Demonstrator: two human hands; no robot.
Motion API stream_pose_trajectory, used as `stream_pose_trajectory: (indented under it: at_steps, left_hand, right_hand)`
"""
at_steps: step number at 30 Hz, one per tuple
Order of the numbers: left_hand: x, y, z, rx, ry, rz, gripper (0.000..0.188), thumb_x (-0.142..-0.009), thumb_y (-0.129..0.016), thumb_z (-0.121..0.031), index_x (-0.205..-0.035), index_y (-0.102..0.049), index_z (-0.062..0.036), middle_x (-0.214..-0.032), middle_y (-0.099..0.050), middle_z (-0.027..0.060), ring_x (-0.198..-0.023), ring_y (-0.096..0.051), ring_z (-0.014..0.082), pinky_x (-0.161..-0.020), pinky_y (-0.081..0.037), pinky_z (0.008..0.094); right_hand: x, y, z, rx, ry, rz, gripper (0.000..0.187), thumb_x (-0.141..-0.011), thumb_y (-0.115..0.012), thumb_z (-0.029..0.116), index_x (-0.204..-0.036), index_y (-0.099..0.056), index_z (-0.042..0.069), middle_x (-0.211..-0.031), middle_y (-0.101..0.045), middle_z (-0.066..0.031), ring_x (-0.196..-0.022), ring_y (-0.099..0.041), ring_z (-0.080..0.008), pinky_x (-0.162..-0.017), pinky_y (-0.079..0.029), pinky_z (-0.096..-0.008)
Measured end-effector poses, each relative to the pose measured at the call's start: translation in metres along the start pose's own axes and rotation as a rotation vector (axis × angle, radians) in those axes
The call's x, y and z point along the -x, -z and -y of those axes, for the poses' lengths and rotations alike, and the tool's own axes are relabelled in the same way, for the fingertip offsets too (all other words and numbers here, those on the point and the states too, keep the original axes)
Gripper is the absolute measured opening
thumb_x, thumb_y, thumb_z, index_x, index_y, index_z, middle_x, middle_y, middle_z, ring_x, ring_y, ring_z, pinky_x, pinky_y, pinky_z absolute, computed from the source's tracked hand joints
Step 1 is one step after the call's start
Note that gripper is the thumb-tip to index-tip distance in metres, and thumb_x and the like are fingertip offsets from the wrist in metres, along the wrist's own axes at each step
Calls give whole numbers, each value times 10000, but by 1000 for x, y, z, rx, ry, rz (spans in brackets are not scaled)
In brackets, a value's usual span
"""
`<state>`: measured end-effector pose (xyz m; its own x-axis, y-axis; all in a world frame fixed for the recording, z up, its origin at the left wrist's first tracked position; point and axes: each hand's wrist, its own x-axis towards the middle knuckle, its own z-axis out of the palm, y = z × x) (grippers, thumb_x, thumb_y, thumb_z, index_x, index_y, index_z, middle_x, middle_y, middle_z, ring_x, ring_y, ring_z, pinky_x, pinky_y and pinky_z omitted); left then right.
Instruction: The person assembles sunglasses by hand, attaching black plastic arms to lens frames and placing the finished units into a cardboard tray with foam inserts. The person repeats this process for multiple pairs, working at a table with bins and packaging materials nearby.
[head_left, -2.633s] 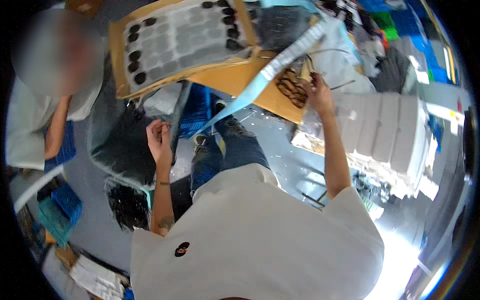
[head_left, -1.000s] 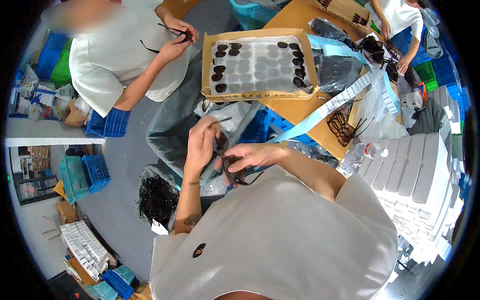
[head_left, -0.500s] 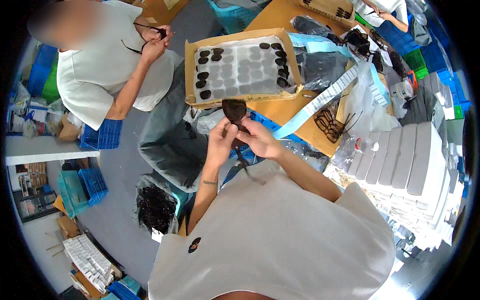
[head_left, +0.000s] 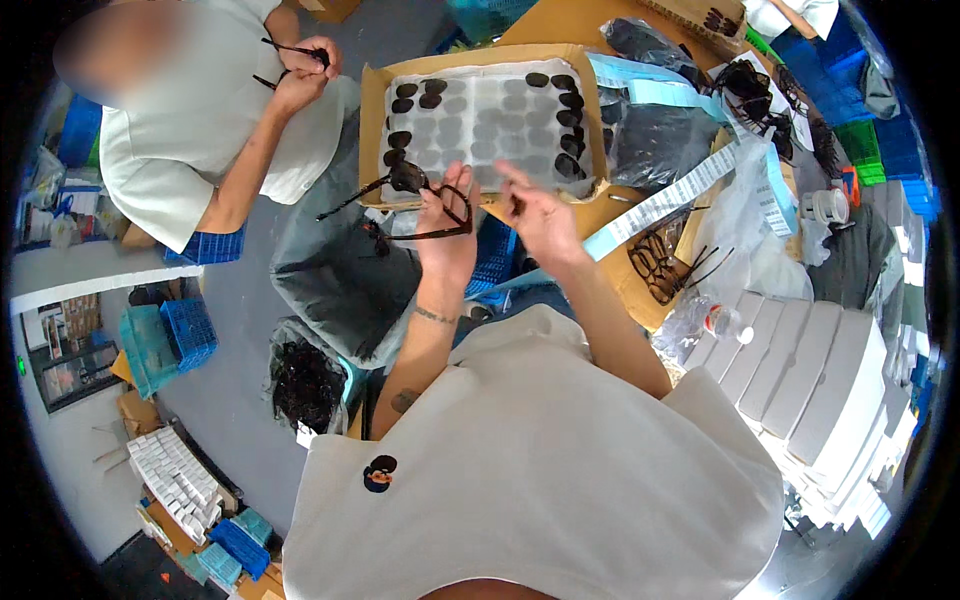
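My left hand [head_left: 452,225] grips a pair of sunglasses [head_left: 438,235] with a dark frame. One dark lens shows at its left side; the rim nearer my fingers looks open, with skin showing through. A temple sticks out to the left. My right hand [head_left: 545,222] is raised just right of it, index finger stretched and the others curled around a small dark piece that I cannot make out. Beyond both hands stands a shallow cardboard box [head_left: 372,110] with a white liner, dark oval lenses [head_left: 568,120] along its sides and greyish ovals showing through the middle.
A co-worker's hands [head_left: 308,75] hold dark glasses at the upper left. Eyeglass frames [head_left: 655,265] lie on the wooden table, near a blue-white label strip [head_left: 670,195]. White boxes [head_left: 800,370] are stacked at right. A bag of dark pieces [head_left: 307,385] stands at lower left.
My hands were together around the sunglasses; now they are apart. The left has turned palm up with the glasses, which have swung left. The right has moved away to the right.
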<state>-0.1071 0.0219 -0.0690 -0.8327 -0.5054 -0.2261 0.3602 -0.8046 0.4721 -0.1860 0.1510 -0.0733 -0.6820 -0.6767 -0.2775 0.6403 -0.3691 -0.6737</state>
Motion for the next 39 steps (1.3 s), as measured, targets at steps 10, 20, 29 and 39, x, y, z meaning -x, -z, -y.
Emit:
stream_pose_trajectory:
  at_steps: [10, 20, 29, 39]
  left_hand:
    - [46, 26, -41, -450, 60, -65, 230, -979, -489, -406, -1035, -476, -183, -914, -558, 37, -838, -547, 177, -617, -539, 326]
    - [83, 19, -30, -436, 66, -146, 509, -806, -724, -53, -1179, -392, -151, -1021, -543, 93, -905, -575, 207, -675, -563, 321]
    - [70, 9, -43, -823, 177, -165, 238, -994, -502, -204, -1186, -483, -64, -895, -638, 118, -752, -603, 192, -560, -477, 277]
    - [31, -72, -100, -1551, 275, 488, 312, -966, -528, -250, -1111, -611, 14, -903, -671, 97, -782, -667, 203, -685, -512, 346]
  right_hand:
    - [-116, 83, 65, 1067, 369, -145, 475, -725, -772, 60, -1180, -638, 71, -999, -660, -110, -869, -603, -206, -806, -475, -310]
    - [-233, 144, 58, 1265, 316, -370, 287, -754, -747, 160, -999, -666, 34, -952, -690, -176, -926, -663, -304, -819, -512, -386]
    - [-194, 107, 83, 1629, 522, -524, 267, -820, -689, 183, -1058, -657, 66, -940, -643, -136, -940, -639, -312, -814, -512, -398]
    - [26, -31, 66, 1643, 169, 585, 416, -860, -578, -20, -1261, -485, 34, -925, -685, -127, -894, -669, -330, -751, -538, -347]
